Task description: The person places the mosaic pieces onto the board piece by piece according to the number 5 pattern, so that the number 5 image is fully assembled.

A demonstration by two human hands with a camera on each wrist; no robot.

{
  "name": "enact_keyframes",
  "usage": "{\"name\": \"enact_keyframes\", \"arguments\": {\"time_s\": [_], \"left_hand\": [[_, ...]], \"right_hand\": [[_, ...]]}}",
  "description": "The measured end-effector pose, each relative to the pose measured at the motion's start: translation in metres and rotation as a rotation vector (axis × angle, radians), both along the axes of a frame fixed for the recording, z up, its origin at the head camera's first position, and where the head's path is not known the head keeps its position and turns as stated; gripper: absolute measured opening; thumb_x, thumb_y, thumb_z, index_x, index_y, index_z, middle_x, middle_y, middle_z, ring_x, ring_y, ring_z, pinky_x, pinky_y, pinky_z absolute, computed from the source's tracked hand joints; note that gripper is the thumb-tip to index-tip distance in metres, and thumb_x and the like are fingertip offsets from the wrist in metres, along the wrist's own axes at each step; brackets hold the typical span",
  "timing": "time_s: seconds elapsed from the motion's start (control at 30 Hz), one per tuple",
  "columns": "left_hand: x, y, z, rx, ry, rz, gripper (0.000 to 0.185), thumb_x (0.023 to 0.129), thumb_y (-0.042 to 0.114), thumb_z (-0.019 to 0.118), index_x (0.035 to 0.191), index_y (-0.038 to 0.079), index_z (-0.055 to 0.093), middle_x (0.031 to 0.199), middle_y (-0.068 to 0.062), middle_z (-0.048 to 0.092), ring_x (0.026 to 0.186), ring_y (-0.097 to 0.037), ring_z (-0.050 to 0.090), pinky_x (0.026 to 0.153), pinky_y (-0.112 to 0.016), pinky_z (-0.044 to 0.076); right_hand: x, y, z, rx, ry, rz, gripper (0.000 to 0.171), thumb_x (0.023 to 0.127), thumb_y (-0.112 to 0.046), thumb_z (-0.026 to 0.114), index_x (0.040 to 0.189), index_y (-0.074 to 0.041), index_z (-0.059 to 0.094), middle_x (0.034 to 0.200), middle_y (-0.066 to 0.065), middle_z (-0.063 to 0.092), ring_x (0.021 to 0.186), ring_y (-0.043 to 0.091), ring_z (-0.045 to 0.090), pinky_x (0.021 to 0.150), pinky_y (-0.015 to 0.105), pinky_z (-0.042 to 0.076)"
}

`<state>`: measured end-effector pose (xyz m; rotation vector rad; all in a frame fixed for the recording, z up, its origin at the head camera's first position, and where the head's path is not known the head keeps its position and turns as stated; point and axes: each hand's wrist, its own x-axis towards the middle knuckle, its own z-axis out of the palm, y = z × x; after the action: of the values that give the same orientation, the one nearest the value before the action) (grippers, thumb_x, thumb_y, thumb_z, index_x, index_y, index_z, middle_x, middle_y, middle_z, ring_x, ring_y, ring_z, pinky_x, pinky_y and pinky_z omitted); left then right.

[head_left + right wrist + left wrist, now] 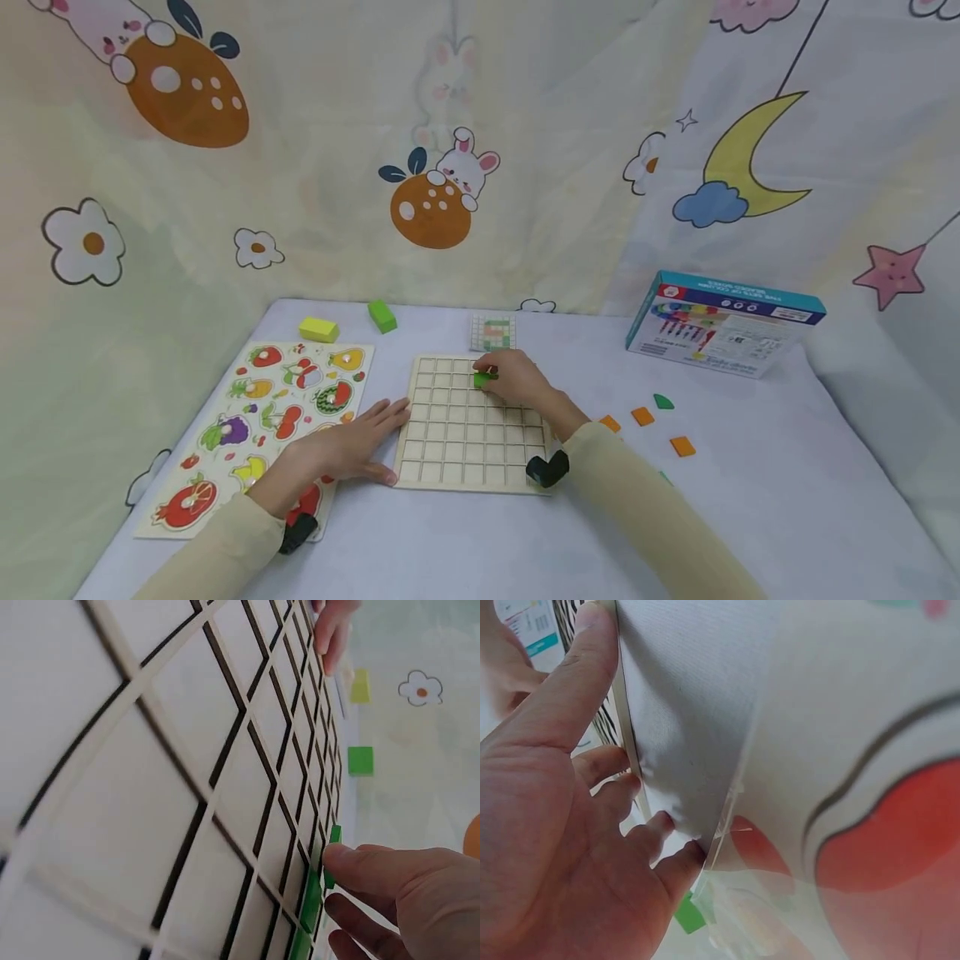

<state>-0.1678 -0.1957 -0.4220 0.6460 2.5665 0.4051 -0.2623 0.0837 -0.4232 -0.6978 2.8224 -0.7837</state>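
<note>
A pale wooden grid board (466,455) lies in the middle of the white table. My right hand (517,382) is over its far edge and pinches a small green tile (334,855) between thumb and finger. Just below that tile, another green tile (310,901) sits at the far row of the grid, partly behind the fingers. My left hand (341,446) lies spread at the board's left side. Its thumb and fingertips (594,619) touch the board's edge, and its wrist is above the fruit picture board (217,450).
A small pattern card (493,332) lies behind the grid. Yellow (318,330) and green (382,317) blocks are at the back left. To the right are several orange tiles (682,447), a green quarter-round piece (663,402) and a standing product box (720,329).
</note>
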Motion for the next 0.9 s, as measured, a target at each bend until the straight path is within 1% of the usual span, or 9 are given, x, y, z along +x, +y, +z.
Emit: {"name": "enact_keyframes", "arguments": {"time_s": [0.17,0.4,0.7,0.8,0.9], "left_hand": [[-0.0009,0.0012,-0.0002,0.000,0.002,-0.006,0.097,0.080,0.046,0.074,0.155,0.012,0.021,0.165,-0.004,0.011,0.151,-0.035,0.009,0.110,-0.054,0.036],[-0.0020,0.0062,-0.0017,-0.015,-0.008,-0.015,0.096,0.082,0.045,0.073,0.155,0.012,0.021,0.165,-0.004,0.010,0.151,-0.034,0.008,0.113,-0.051,0.034],[-0.0015,0.0071,-0.0019,-0.017,-0.027,-0.008,0.096,0.082,0.044,0.073,0.155,0.012,0.021,0.165,-0.004,0.009,0.151,-0.034,0.007,0.113,-0.051,0.033],[-0.0013,0.0052,-0.0021,-0.024,-0.019,0.002,0.096,0.081,0.044,0.074,0.155,0.012,0.022,0.165,-0.003,0.009,0.152,-0.033,0.007,0.114,-0.050,0.033],[-0.0010,0.0031,-0.0025,-0.021,-0.014,0.015,0.096,0.081,0.044,0.074,0.155,0.012,0.022,0.165,-0.002,0.008,0.152,-0.033,0.007,0.114,-0.050,0.033]], "right_hand": [[-0.0026,-0.0091,-0.0035,-0.014,-0.003,-0.024,0.030,0.087,-0.007,0.070,0.117,-0.008,0.069,0.112,0.005,0.071,0.099,0.020,0.065,0.083,0.034,0.053],[0.0011,-0.0062,-0.0077,0.001,-0.023,-0.049,0.030,0.087,-0.007,0.071,0.117,-0.010,0.070,0.110,0.004,0.071,0.100,0.020,0.064,0.086,0.035,0.053],[0.0024,-0.0063,-0.0098,-0.012,0.016,-0.039,0.031,0.085,-0.008,0.073,0.116,-0.008,0.070,0.107,0.006,0.072,0.097,0.021,0.065,0.083,0.035,0.054],[0.0020,-0.0056,-0.0091,-0.009,0.023,-0.038,0.031,0.085,-0.007,0.073,0.116,-0.009,0.070,0.109,0.005,0.072,0.099,0.022,0.065,0.085,0.036,0.053],[0.0005,-0.0025,-0.0076,-0.010,0.021,-0.045,0.033,0.086,-0.009,0.072,0.119,-0.010,0.069,0.115,0.005,0.071,0.104,0.023,0.065,0.089,0.038,0.053]]}}
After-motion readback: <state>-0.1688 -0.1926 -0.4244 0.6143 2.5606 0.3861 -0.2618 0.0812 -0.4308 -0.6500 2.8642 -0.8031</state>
